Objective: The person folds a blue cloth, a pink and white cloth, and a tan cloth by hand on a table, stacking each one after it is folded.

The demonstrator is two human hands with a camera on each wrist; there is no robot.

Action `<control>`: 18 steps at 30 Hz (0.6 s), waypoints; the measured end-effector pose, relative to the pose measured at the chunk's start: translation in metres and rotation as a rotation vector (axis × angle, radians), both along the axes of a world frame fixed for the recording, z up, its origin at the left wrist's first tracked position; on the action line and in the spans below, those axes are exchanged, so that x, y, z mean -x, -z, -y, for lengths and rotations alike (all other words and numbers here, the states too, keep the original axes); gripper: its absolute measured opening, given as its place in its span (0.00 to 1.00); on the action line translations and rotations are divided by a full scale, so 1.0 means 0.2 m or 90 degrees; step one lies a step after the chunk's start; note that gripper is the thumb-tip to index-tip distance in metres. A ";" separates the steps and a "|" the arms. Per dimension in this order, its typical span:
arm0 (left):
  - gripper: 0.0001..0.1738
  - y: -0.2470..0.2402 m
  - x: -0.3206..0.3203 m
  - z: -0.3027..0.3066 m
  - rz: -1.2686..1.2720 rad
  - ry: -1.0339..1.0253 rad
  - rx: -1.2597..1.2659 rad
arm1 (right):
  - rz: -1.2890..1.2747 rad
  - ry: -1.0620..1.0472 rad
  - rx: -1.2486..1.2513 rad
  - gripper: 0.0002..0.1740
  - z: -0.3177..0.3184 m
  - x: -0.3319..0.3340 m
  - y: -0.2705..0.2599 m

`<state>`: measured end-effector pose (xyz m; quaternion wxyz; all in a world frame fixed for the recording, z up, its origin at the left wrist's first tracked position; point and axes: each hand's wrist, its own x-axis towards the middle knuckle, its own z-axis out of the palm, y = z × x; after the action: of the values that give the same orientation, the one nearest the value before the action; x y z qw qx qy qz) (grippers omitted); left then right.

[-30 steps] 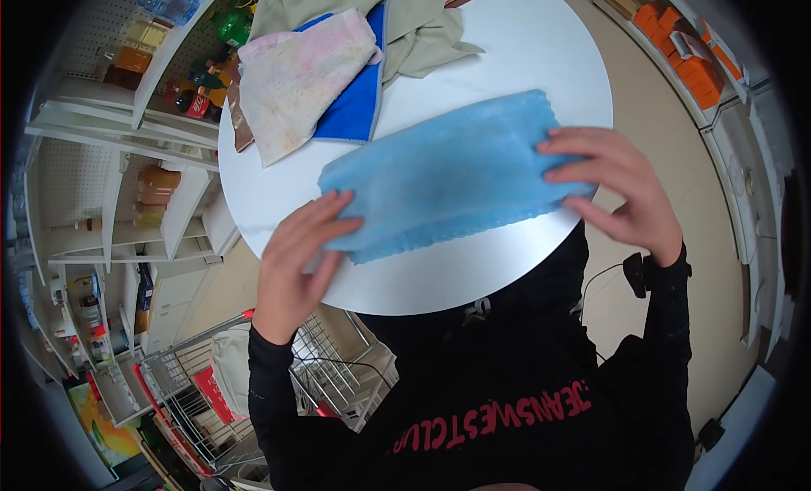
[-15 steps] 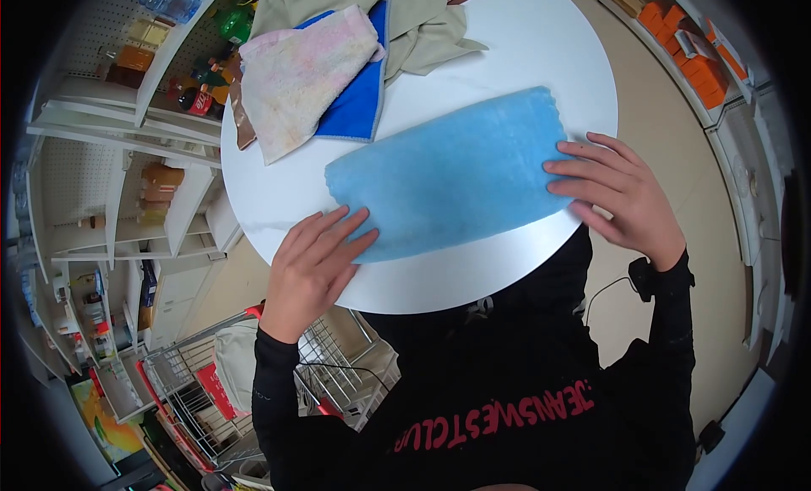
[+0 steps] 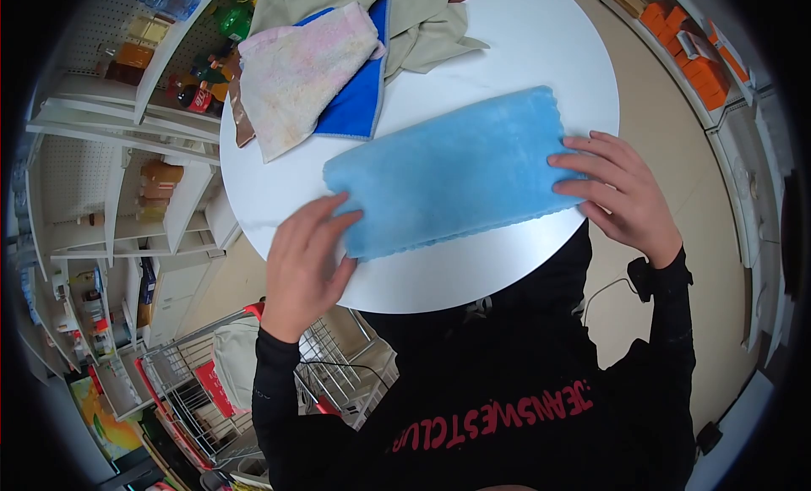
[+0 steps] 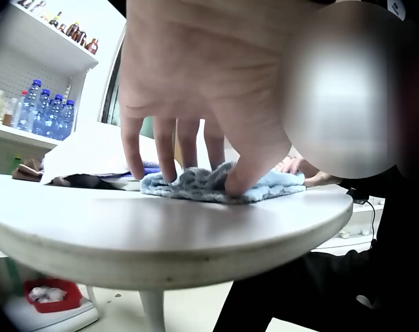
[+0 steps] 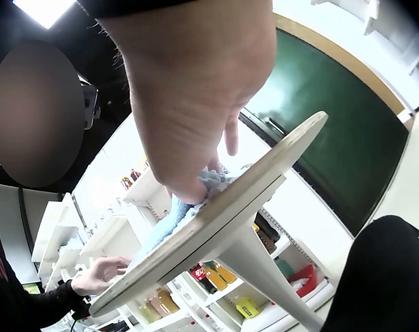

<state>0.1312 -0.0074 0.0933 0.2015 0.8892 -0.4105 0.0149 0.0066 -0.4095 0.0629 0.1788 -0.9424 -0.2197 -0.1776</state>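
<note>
A light blue towel point(image 3: 448, 166), folded into a long rectangle with scalloped edges, lies on the round white table point(image 3: 414, 288). At its left end my left hand point(image 3: 302, 256) rests its fingertips on the cloth, the thumb apart at the near corner. In the left wrist view its fingers point down onto the rumpled towel edge point(image 4: 195, 183). My right hand point(image 3: 623, 193) touches the right end with spread, nearly straight fingers. Its thumb presses by the near right corner, where the right wrist view shows bunched blue cloth point(image 5: 213, 181).
Behind the towel lie a stained pinkish-white cloth point(image 3: 304, 77), a blue cloth point(image 3: 351, 111) and a grey-green cloth point(image 3: 427, 39). Shelves with bottles point(image 3: 198, 98) stand at the left. A shopping cart point(image 3: 182, 398) is near my left arm, and orange boxes point(image 3: 697, 68) are on the right shelf.
The towel's blurred, uneven near edge has settled nearly flat, its lower layer showing slightly now. My left hand has shifted a little up and left since half a second ago; the right has barely moved.
</note>
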 end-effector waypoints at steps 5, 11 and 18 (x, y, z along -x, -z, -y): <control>0.22 0.03 -0.03 -0.04 0.039 0.035 -0.062 | -0.011 -0.022 -0.052 0.17 0.02 0.02 0.05; 0.20 -0.05 -0.04 -0.08 0.010 0.095 -0.137 | -0.061 -0.047 -0.033 0.16 0.07 0.03 0.06; 0.28 -0.07 -0.08 0.04 -0.027 0.120 -0.081 | -0.097 -0.008 -0.109 0.25 -0.06 -0.04 -0.07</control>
<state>0.1472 -0.0155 0.1069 0.1536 0.8577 -0.4883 -0.0491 0.0150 -0.3976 0.0763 0.2756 -0.9332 -0.1955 -0.1222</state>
